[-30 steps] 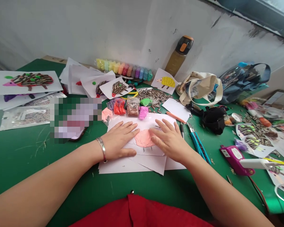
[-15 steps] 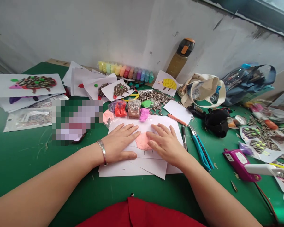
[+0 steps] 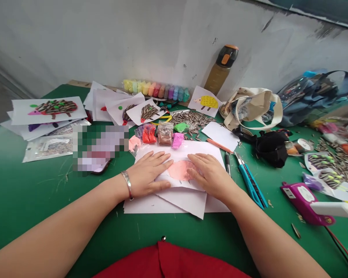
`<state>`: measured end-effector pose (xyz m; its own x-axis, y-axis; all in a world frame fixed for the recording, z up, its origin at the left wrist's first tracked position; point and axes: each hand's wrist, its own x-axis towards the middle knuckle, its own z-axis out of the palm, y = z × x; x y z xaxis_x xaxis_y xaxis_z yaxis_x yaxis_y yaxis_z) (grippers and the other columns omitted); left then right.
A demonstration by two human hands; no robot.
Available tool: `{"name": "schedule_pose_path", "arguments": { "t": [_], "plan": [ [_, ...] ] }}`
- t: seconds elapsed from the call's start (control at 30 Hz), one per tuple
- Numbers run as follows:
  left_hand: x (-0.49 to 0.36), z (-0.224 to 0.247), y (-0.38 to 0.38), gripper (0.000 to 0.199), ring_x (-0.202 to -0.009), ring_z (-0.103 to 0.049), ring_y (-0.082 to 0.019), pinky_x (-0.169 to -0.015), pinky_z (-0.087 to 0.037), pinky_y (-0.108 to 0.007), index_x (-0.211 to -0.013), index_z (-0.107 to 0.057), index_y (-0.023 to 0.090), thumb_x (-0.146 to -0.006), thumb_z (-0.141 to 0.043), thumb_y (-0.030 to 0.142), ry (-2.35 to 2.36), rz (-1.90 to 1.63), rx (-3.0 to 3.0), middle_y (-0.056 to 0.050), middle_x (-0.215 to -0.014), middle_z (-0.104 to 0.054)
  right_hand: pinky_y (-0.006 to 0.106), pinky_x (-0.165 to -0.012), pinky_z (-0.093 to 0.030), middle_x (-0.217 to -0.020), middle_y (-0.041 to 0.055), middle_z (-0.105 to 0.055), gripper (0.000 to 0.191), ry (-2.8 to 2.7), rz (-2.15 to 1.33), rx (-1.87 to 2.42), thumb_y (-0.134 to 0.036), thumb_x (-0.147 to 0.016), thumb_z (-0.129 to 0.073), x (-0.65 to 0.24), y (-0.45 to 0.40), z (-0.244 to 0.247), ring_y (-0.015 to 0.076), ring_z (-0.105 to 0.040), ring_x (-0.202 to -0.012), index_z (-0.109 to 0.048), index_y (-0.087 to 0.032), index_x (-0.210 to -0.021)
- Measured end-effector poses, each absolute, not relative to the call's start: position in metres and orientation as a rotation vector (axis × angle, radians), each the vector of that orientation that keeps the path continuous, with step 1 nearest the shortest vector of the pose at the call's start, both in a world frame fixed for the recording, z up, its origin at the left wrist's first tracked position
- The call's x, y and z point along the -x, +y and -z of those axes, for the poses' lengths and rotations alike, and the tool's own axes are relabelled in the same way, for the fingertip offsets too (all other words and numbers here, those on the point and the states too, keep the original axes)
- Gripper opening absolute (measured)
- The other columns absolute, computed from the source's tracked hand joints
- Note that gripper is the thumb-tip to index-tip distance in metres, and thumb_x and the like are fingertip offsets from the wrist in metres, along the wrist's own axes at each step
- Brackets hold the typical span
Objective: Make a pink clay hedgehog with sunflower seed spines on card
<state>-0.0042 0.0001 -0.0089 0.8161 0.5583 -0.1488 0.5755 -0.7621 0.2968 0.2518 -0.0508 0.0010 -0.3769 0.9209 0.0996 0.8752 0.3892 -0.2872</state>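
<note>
We count one flat pink clay patch (image 3: 178, 170), lying on the top sheet of a paper stack (image 3: 181, 202) at the middle of the table (image 3: 46, 204). Just behind the stack we see one brown packet (image 3: 165, 133), one magenta lump (image 3: 177, 139) and one green lump (image 3: 181, 126). To the right lie one black pen (image 3: 227, 164), one orange stick (image 3: 219, 146) and one blue cutter (image 3: 251, 183).

Our left hand (image 3: 147, 173) lies palm down on the paper, its fingers spread wide and its thumb held apart, the fingertips at the patch's left edge. Our right hand (image 3: 211, 173), also palm down, bends inward over the patch's right end — its fingers extended and closer together, gripping nothing — so that end is hidden from us. One bracelet (image 3: 127, 185) circles the left wrist.

Farther back we find a heap of striped seeds (image 3: 195, 119), one yellow hedgehog picture (image 3: 204, 102), one bottle (image 3: 220, 69) by the wall and one cream bag (image 3: 249, 108). A pixelated block covers part of the table at left.
</note>
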Motion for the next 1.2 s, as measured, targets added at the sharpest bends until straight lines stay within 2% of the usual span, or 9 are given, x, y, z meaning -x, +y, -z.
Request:
{"name": "schedule_pose_path", "arguments": {
  "t": [0.2,0.37,0.67,0.8,1.0,1.2],
  "plan": [
    [0.002,0.003,0.003,0.069,-0.146,-0.018,-0.029,-0.116,-0.011,-0.051,-0.149,-0.029,0.023,-0.093,-0.026,0.063,0.874,0.12,-2.61,-0.011,-0.158,-0.023,0.046,-0.101,-0.038,-0.131,0.0105,-0.06,0.044,-2.483,-0.289,1.601,-0.041,-0.097,-0.037,-0.254,-0.052,-0.006,0.0283,-0.048,-0.125,-0.052,-0.017,-0.13],
    [0.0,-0.004,0.005,0.081,-0.146,-0.014,-0.031,-0.116,-0.01,-0.052,-0.15,-0.025,0.023,-0.084,-0.049,0.062,0.859,0.231,-2.604,-0.011,-0.159,-0.018,0.048,-0.106,-0.033,-0.143,0.0105,-0.049,0.054,-2.559,-0.313,1.688,-0.048,-0.097,-0.033,-0.254,-0.056,-0.012,0.0281,-0.041,-0.132,-0.042,-0.016,-0.14],
    [-0.001,-0.008,0.004,0.084,-0.146,-0.016,-0.029,-0.116,-0.011,-0.052,-0.15,-0.023,0.023,-0.082,-0.056,0.06,0.89,0.261,-2.604,-0.013,-0.158,-0.021,0.047,-0.105,-0.033,-0.144,0.0107,-0.048,0.057,-2.598,-0.282,1.74,-0.05,-0.097,-0.029,-0.248,-0.059,-0.014,0.0276,-0.038,-0.135,-0.039,-0.016,-0.141],
    [-0.001,-0.01,0.001,0.081,-0.145,-0.019,-0.032,-0.116,-0.014,-0.055,-0.148,-0.031,0.022,-0.081,-0.061,0.056,0.909,0.254,-2.598,-0.015,-0.157,-0.024,0.05,-0.105,-0.033,-0.144,0.0109,-0.047,0.056,-2.603,-0.26,1.743,-0.049,-0.097,-0.03,-0.247,-0.06,-0.014,0.0286,-0.037,-0.134,-0.039,-0.017,-0.141],
    [0.006,-0.008,0.002,0.062,-0.14,-0.032,-0.032,-0.114,-0.026,-0.052,-0.138,-0.048,0.018,-0.087,-0.057,0.05,0.874,0.008,-2.616,-0.016,-0.148,-0.043,0.053,-0.105,-0.032,-0.144,0.013,-0.048,0.062,-2.566,-0.283,1.749,-0.052,-0.095,-0.031,-0.245,-0.062,-0.016,0.0302,-0.037,-0.135,-0.036,-0.014,-0.144],
    [0.01,-0.011,-0.006,0.038,-0.129,-0.05,-0.024,-0.112,-0.036,-0.044,-0.123,-0.061,0.018,-0.097,-0.041,0.035,0.907,-0.439,-2.674,-0.009,-0.13,-0.062,0.054,-0.104,-0.03,-0.137,0.0156,-0.054,0.06,-2.556,-0.261,1.725,-0.053,-0.096,-0.029,-0.246,-0.061,-0.016,0.0328,-0.041,-0.132,-0.041,-0.014,-0.141]
  ]
}}
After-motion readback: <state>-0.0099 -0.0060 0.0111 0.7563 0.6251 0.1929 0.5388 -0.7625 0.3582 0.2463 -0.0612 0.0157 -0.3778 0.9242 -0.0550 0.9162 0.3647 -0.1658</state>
